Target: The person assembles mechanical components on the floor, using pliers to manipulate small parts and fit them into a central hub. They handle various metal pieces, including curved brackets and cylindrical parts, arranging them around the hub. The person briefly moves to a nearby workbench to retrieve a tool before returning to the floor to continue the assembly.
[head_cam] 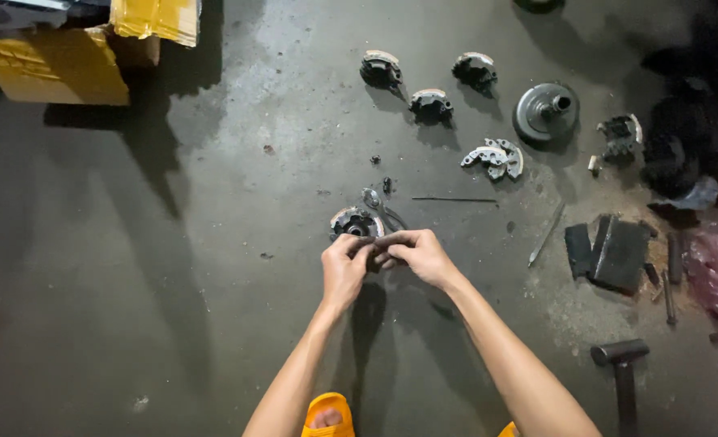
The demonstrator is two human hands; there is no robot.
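While both arms reach fwd, left hand (344, 271) & right hand (418, 255) fingers pinch small metal part (378, 252).

- Two bare forearms come in from about 6 o'clock — no sleeves show anywhere along them, up to the lower edge of the view.
- The left hand (344, 265) has no glove, ring or watch on it; the wrist is bare as well.
- The right hand (420, 254) is just as plain — no glove, no band, nothing at the wrist.
- At 6 o'clock, an orange open-toed slipper (327, 414) with a broad strap; the toes show at its front opening.
- A sliver of a second orange slipper (506, 430) shows at about 5 o'clock, mostly cut off by the frame edge.
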